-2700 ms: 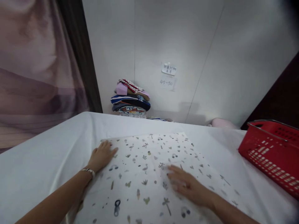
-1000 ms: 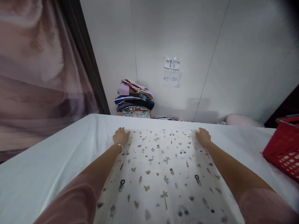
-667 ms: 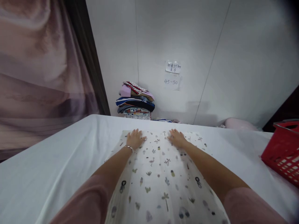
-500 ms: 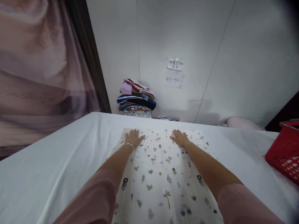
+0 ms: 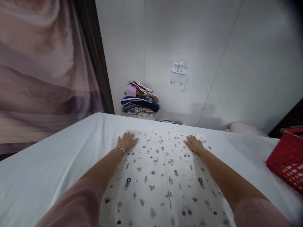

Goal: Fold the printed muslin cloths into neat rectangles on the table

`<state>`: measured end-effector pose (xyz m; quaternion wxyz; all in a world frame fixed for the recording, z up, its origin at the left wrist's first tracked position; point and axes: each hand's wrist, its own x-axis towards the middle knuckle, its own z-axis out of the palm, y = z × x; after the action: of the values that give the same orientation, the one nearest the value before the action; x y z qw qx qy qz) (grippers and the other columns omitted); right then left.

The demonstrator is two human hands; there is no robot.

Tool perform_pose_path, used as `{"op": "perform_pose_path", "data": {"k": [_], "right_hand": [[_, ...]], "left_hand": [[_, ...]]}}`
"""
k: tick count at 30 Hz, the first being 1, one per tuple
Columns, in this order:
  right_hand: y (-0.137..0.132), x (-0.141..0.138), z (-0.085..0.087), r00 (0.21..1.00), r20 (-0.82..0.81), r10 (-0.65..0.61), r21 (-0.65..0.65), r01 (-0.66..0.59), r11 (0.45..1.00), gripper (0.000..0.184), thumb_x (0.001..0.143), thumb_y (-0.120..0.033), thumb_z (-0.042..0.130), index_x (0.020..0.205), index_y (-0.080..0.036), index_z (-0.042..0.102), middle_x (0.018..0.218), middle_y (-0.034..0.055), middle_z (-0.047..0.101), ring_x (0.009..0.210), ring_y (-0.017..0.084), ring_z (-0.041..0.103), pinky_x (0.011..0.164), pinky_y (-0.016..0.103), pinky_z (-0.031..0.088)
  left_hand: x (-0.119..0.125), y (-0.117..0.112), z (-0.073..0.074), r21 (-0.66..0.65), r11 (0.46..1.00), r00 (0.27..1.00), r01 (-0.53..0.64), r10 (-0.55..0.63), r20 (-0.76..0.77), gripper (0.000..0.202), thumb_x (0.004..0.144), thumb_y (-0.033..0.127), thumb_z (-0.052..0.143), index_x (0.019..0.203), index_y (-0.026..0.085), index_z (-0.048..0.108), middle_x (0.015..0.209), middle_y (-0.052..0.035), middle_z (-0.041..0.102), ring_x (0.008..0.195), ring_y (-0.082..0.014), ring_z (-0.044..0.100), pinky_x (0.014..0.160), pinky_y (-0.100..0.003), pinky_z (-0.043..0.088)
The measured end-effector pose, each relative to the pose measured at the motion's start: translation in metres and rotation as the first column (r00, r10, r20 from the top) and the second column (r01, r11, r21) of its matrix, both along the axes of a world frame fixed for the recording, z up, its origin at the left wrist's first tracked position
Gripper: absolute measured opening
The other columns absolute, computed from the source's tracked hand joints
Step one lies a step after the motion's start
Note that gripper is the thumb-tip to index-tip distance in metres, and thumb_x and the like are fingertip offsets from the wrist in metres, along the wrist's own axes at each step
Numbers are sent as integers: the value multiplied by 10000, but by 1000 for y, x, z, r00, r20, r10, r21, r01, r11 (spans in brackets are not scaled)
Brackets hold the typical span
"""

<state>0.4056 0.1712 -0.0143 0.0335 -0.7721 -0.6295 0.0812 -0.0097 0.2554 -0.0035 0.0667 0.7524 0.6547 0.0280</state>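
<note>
A white cloth (image 5: pixel 163 176) printed with small plants, flamingos and headphones lies spread flat on the white-covered table (image 5: pixel 59 157). My left hand (image 5: pixel 127 141) rests palm down near the cloth's far left corner, fingers stretched out, with a thin bracelet at the wrist. My right hand (image 5: pixel 195 144) lies flat near the far right corner, fingers also extended. Both arms wear pink sleeves and reach forward over the cloth.
A red plastic basket (image 5: pixel 286 160) with a metal handle stands at the table's right edge. A stack of folded clothes (image 5: pixel 140 101) sits against the wall behind the table. Paper notes (image 5: pixel 178 75) are taped on the wall. A mauve curtain (image 5: pixel 42 69) hangs at left.
Both hands went to the cloth's far edge, came together near its middle, then slid apart toward the far corners, staying flat on the cloth.
</note>
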Motion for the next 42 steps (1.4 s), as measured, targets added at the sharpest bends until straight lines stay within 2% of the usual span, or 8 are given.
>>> {"op": "perform_pose_path", "data": {"k": [3, 11, 17, 22, 27, 32, 36, 42], "right_hand": [[-36, 6, -1, 1000, 12, -6, -8, 6, 1000, 577, 913, -500, 233, 1406, -204, 283, 1504, 76, 169, 1379, 248, 108, 1068, 545, 134], [-201, 46, -27, 999, -5, 34, 34, -33, 999, 612, 878, -589, 242, 1404, -282, 299, 1503, 0, 146, 1384, 222, 90, 1096, 518, 118], [-278, 51, -22, 998, -46, 50, 96, -45, 994, 635, 882, -577, 264, 1387, -204, 359, 1492, 45, 183, 1374, 228, 144, 1097, 427, 225], [-328, 61, -29, 999, -51, 17, 152, -9, 988, 593, 890, -559, 288, 1368, -223, 389, 1467, 44, 268, 1337, 235, 267, 1077, 427, 286], [-356, 54, -38, 998, 67, -20, 292, -1, 957, 539, 899, -499, 313, 1325, -202, 454, 1412, 84, 374, 1319, 290, 292, 1022, 529, 330], [-361, 5, -30, 953, 126, 274, 327, -301, 896, 451, 892, -410, 420, 1319, -268, 460, 1380, 57, 427, 1292, 277, 348, 1032, 516, 331], [-355, -19, -27, 904, 146, 401, 333, -427, 841, 429, 890, -340, 441, 1316, -299, 457, 1370, 45, 443, 1263, 250, 401, 1019, 476, 371], [-348, 1, -40, 867, 264, 422, 354, -495, 794, 521, 814, -133, 403, 1308, -290, 469, 1348, 33, 472, 1222, 226, 457, 975, 440, 422]], "left_hand": [[-8, -32, 7, 80, 988, 991, 131, -127, -48, 605, 875, 504, 315, 1398, 200, 323, 1501, -77, 176, 1385, -269, 99, 1071, -543, 135], [-59, -166, -7, 55, 922, 923, 384, -382, -41, 593, 861, 546, 328, 1399, 295, 318, 1489, -13, 198, 1380, -239, 146, 1111, -461, 108], [-94, -195, -18, 76, 959, 962, 275, -274, -15, 587, 852, 497, 381, 1383, 247, 363, 1473, -61, 231, 1360, -288, 194, 1058, -519, 253], [-118, -224, -27, 278, 891, 922, 358, -384, 44, 505, 854, 450, 422, 1274, 187, 520, 1399, -117, 391, 1263, -287, 402, 992, -439, 410], [-121, -277, -26, 469, 801, 883, 372, -461, 86, 435, 818, 448, 527, 1197, 243, 582, 1353, -72, 467, 1189, -271, 494, 947, -390, 476], [-109, -322, -15, 409, 781, 848, 471, -529, 33, 516, 786, 421, 576, 1283, 310, 493, 1388, -46, 420, 1230, -274, 448, 949, -422, 466], [-112, -327, -9, 442, 765, 849, 468, -528, 16, 501, 757, 224, 536, 1254, 277, 525, 1347, -43, 476, 1214, -248, 471, 969, -405, 452], [-120, -317, -16, 488, 759, 891, 431, -445, -95, 580, 666, 62, 429, 1202, 240, 561, 1277, -36, 549, 1153, -231, 530, 921, -403, 486]]}}
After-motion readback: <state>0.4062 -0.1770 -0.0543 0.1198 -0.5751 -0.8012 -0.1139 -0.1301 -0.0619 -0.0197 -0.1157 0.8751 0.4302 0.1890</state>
